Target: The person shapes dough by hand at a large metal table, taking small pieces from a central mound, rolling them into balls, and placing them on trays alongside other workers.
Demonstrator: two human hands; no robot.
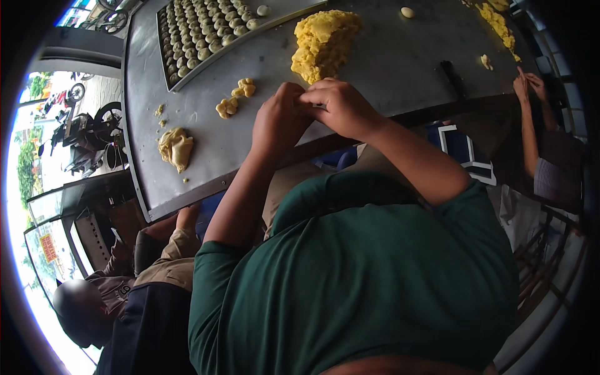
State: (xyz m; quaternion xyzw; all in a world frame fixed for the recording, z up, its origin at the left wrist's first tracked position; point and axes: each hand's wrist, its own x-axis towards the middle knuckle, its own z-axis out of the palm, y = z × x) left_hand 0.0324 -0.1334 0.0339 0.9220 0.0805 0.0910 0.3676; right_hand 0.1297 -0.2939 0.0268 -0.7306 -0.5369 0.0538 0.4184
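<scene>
My left hand (280, 119) and my right hand (345, 107) meet over the table's near edge, fingers closed and pressed together. Whatever is between them is hidden by the fingers. Just beyond my fingertips rises a crumbly yellow mound (325, 40). To the left of my left hand lie several small pieces of pale yellow dough (229, 107). Farther left and nearer to me sits a smooth, larger lump of dough (177, 147), with crumbs scattered beside it.
A metal tray (231, 44) filled with rows of round balls stands at the far left of the metal table (212, 134). One pale ball (407, 12) and a black tool (451, 80) lie right. A co-worker's hands (530, 84) are at the right edge; another person sits left.
</scene>
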